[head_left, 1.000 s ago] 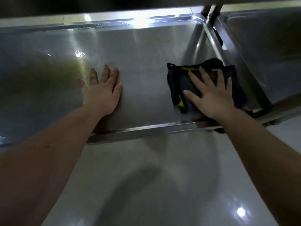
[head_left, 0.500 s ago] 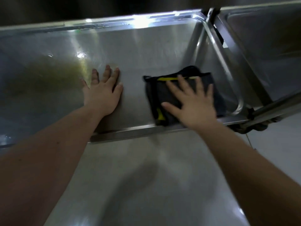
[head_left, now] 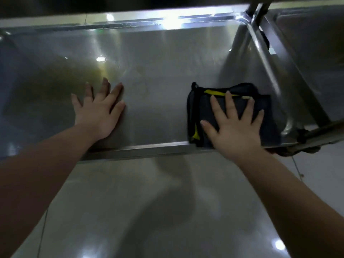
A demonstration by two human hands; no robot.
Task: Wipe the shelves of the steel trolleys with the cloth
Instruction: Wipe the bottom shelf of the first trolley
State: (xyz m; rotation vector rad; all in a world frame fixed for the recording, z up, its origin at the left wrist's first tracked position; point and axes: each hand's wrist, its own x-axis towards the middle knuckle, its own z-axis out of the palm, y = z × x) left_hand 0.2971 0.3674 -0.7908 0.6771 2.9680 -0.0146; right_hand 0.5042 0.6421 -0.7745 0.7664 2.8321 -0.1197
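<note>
A low steel trolley shelf (head_left: pixel 158 75) with a raised rim fills the upper half of the view. A folded dark cloth with yellow trim (head_left: pixel 201 103) lies on it near the front right corner. My right hand (head_left: pixel 234 125) presses flat on the cloth with the fingers spread. My left hand (head_left: pixel 98 110) rests flat on the bare steel at the centre left, palm down, holding nothing. The cloth's near edge sits against the shelf's front rim (head_left: pixel 149 149).
A second steel trolley shelf (head_left: pixel 312 45) stands to the right, past an upright post (head_left: pixel 258 8). A trolley leg and caster (head_left: pixel 305 144) are at the right front corner. Glossy tiled floor (head_left: pixel 167 211) lies below the shelf. An upper shelf edge darkens the top.
My right hand slid the cloth left along the front of the shelf, then back to the right near the corner. My left hand stayed planted on the steel.
</note>
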